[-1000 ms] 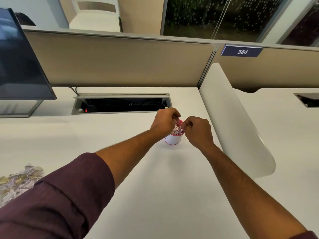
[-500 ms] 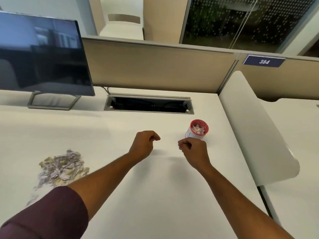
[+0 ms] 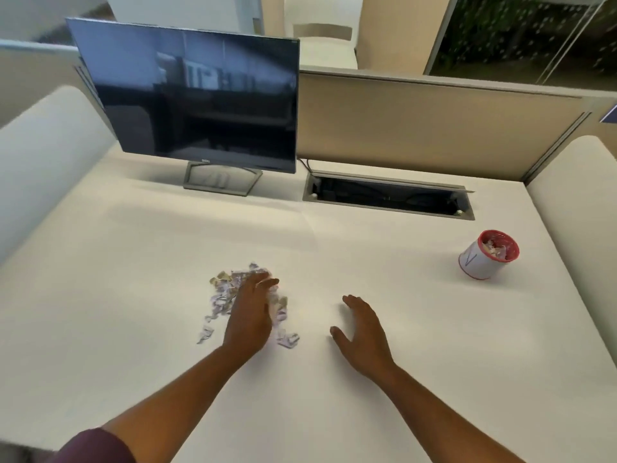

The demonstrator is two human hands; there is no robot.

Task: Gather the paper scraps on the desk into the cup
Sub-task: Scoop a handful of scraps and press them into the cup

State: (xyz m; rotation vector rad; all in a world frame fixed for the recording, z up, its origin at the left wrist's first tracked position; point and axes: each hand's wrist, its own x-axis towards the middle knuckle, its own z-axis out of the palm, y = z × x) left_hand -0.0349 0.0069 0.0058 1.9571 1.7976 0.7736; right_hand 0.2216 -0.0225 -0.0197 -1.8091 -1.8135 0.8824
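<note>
A heap of small crumpled paper scraps [image 3: 223,297] lies on the white desk [image 3: 334,412] left of centre. My left hand [image 3: 252,312] lies flat over the heap's right part with its fingers stretched out, holding nothing. My right hand [image 3: 362,325] hovers open and empty just above the bare desk to the right of the heap. The cup [image 3: 485,255], white with a red rim, stands far to the right and has scraps inside it. Both hands are well away from the cup.
A dark monitor [image 3: 190,95] on a grey stand stands at the back left. An open cable tray [image 3: 387,198] is set into the desk behind the cup. White curved dividers [image 3: 46,152] bound the desk on both sides, with a beige partition [image 3: 434,125] at the back.
Both hands left the cup and moved left to the scrap heap. Their closed fingers have opened. My view has swung left, so the cup now sits far right.
</note>
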